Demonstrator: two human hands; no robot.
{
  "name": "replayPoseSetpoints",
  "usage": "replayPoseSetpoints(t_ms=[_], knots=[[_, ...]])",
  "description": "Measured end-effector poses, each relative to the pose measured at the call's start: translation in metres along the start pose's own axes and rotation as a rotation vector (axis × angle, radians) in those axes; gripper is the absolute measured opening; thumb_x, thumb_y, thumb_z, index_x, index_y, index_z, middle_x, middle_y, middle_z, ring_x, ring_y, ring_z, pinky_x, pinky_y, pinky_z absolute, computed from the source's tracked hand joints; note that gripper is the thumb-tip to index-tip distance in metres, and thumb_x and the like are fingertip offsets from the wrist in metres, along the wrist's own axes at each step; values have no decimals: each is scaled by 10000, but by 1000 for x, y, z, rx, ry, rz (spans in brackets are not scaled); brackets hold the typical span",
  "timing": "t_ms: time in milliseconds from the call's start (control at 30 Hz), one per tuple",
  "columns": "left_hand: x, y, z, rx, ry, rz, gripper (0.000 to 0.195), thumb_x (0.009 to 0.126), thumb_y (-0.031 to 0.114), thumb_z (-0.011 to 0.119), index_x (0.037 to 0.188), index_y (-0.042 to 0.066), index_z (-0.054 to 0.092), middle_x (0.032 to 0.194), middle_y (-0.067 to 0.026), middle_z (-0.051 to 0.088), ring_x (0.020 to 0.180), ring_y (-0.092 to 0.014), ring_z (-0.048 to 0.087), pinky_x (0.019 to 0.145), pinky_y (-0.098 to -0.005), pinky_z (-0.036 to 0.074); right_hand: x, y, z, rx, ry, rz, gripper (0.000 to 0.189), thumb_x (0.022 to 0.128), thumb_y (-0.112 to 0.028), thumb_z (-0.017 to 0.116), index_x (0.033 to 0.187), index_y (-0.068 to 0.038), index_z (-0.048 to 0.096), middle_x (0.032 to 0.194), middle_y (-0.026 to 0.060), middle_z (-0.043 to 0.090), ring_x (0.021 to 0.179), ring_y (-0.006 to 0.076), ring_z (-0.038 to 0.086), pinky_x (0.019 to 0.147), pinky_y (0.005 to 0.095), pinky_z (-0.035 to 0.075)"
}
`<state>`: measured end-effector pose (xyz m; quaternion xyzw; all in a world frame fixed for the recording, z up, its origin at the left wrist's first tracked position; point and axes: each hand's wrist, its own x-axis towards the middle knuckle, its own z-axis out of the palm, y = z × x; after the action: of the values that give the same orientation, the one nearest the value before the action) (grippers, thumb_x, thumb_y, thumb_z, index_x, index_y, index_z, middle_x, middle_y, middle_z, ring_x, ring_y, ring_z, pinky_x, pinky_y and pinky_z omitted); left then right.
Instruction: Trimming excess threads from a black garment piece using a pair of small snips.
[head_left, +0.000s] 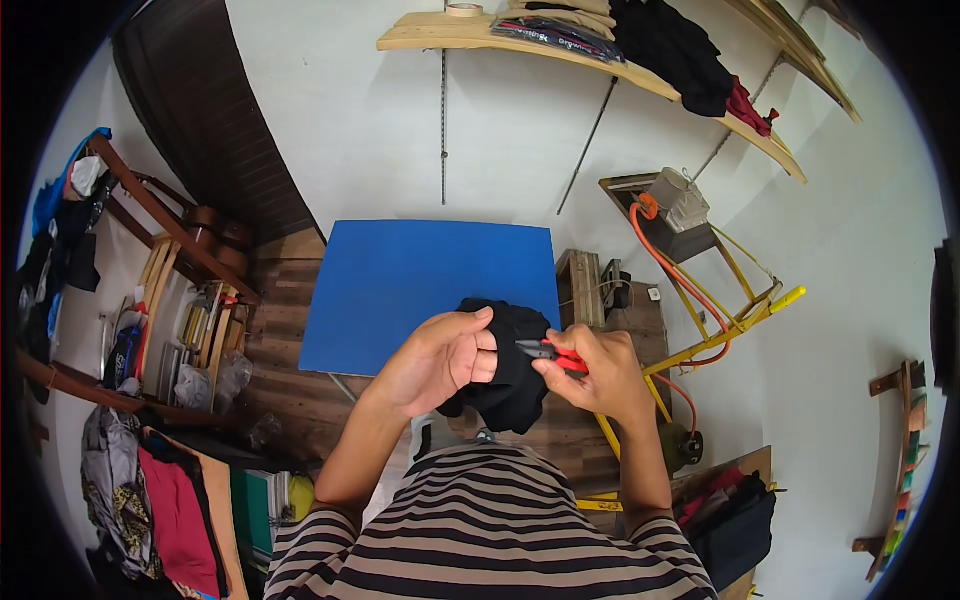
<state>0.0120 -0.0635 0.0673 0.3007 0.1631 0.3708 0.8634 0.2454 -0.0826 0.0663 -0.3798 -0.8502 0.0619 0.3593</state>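
My left hand (450, 356) holds up a bunched piece of black fabric (517, 397), its fingers tucked partly inside the cloth. In my right hand (592, 367) is a small cutting tool (566, 358) with red handles and dark grey jaws, probably thread snips or nippers. Its tips point left and touch or nearly touch the fabric's edge. The cloth hangs over the front edge of a blue tabletop (427, 285), and my left fingertips are partly hidden by it.
A yellow metal frame (705, 345) with an orange hose (660, 262) stands at the right. Above, a wooden shelf (450, 34) bears folded clothes and a tape roll (464, 10). Clothes hang from a brown rack (172, 217) at left. A wooden crate (581, 281) is beside the table.
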Motion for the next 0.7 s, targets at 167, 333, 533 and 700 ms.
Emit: replayPoseSetpoints(t_ms=[167,333,533,700], knots=[[6,-2,-10,-202,-178,-22,291,1003,271,419,879,52,565,1023,-208,655,860,-284,679,729,-308,508,-6,4,1,3,38,-77,338,689,-184,819,870,1,601,671,97,633,520,219,624,489,287,481],[14,-2,-13,-257,-252,-16,318,1007,296,421,936,31,581,1019,-194,656,877,-290,680,754,-330,522,-15,7,3,-4,53,-86,341,676,-191,815,868,-6,602,681,100,633,521,235,622,487,294,486],[13,-5,-6,16,63,-23,303,961,194,464,1104,-45,582,979,-159,659,882,-267,674,815,-333,534,-8,-12,12,331,322,249,288,763,-211,779,891,-22,604,594,0,485,510,79,451,507,224,377],[9,-11,-8,340,168,-10,216,892,78,554,1080,-21,593,949,-81,650,857,-185,644,789,-290,509,-1,-6,19,452,114,517,196,842,-170,721,887,-21,603,622,-58,360,601,34,334,520,213,288]])
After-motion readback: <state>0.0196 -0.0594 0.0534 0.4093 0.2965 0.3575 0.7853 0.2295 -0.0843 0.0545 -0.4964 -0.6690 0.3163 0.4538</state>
